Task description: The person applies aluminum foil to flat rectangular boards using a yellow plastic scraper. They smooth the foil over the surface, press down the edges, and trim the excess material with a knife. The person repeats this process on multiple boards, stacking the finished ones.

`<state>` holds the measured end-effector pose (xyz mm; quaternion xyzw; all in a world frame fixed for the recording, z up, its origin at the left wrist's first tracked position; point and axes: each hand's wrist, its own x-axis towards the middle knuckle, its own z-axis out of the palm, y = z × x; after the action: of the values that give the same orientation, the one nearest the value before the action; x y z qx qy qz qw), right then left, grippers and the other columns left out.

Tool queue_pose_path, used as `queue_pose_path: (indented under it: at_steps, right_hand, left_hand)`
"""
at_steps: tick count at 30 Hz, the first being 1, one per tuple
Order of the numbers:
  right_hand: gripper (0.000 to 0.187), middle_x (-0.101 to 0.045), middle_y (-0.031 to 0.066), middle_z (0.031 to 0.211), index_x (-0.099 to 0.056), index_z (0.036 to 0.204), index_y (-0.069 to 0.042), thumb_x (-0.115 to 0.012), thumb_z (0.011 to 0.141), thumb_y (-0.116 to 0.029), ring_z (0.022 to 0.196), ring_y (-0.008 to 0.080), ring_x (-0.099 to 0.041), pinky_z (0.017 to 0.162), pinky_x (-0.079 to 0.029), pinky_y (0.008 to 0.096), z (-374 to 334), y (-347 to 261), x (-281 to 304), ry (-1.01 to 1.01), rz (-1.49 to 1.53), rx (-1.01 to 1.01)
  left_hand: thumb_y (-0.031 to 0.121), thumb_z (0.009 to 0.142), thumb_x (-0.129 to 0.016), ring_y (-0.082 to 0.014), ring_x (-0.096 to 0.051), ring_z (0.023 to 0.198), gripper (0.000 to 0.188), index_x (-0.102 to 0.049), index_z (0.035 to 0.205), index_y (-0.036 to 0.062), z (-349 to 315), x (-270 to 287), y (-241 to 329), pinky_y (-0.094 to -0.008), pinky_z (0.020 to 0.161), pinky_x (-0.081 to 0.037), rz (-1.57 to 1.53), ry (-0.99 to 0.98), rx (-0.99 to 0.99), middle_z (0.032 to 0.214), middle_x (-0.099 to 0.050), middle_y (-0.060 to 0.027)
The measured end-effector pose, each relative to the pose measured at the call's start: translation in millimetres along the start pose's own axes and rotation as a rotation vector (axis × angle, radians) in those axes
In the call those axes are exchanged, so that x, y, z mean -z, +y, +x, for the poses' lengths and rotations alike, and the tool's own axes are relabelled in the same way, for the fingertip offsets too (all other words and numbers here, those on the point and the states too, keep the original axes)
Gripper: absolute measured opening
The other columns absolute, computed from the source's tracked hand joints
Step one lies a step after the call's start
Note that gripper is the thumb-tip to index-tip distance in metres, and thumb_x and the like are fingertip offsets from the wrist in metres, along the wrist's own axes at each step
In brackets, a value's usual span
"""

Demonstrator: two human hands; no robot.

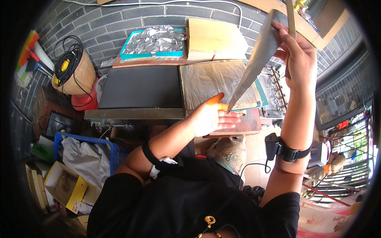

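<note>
A thin dark grey sheet (258, 51) hangs slanted over the work surface, seen nearly edge-on. My right hand (300, 55) is raised at the upper right and pinches the sheet's upper edge. A narrow brown stick-like piece (291, 20) also runs through that hand; its kind is unclear. My left hand (208, 119) is held palm up, fingers stretched out and thumb apart. The sheet's lower tip comes down at its fingers; whether they touch cannot be told. Beneath the sheet lies a stack of wrinkled, brownish film-like sheets (210, 83) with a green edge.
Left of the stack is a flat black plate (139, 87). Behind stand a blue tray (124, 53) of crumpled foil and a yellowish paper stack (216, 37), against a brick wall. A blue crate (115, 152), a yellow box (77, 194) and a cable-draped bucket (81, 73) are at left.
</note>
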<state>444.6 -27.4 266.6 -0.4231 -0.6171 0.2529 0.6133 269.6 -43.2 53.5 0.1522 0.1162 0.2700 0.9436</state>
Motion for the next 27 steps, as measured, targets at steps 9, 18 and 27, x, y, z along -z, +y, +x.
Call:
queue_pose_path:
  at_steps: [9, 18, 27]
  right_hand:
    - [0.024, -0.069, 0.0068, 0.092, -0.070, 0.109, -0.001, -0.060, 0.094, -0.017, 0.081, 0.0118, -0.062, 0.067, -0.057, 0.0310, 10, 22, 7, 0.002, -0.010, -0.009]
    - [0.026, -0.068, 0.0088, 0.109, -0.067, 0.113, 0.001, -0.057, 0.095, -0.015, 0.086, 0.0128, -0.063, 0.070, -0.060, 0.0314, 7, 54, 12, 0.064, 0.068, 0.004]
    - [0.023, -0.065, 0.0118, 0.106, -0.063, 0.110, 0.005, -0.054, 0.096, -0.011, 0.075, 0.0169, -0.062, 0.054, -0.059, 0.0284, -90, 133, 15, 0.248, 0.241, -0.507]
  left_hand:
    - [0.017, 0.098, -0.046, -0.0150, -0.064, 0.073, 0.020, -0.062, 0.105, 0.0071, 2, 3, 25, -0.0291, 0.068, -0.052, -0.080, 0.093, -0.340, 0.090, -0.069, -0.0043]
    - [0.014, 0.092, -0.061, -0.0090, -0.062, 0.071, 0.026, -0.058, 0.118, 0.0099, -18, -19, 106, -0.0224, 0.055, -0.050, 0.445, 0.345, -0.807, 0.093, -0.066, -0.0015]
    - [0.007, 0.087, -0.065, -0.0062, -0.054, 0.057, 0.034, -0.056, 0.120, 0.0022, -14, 36, 90, -0.0220, 0.046, -0.040, 0.839, 0.736, -0.538, 0.084, -0.066, -0.0038]
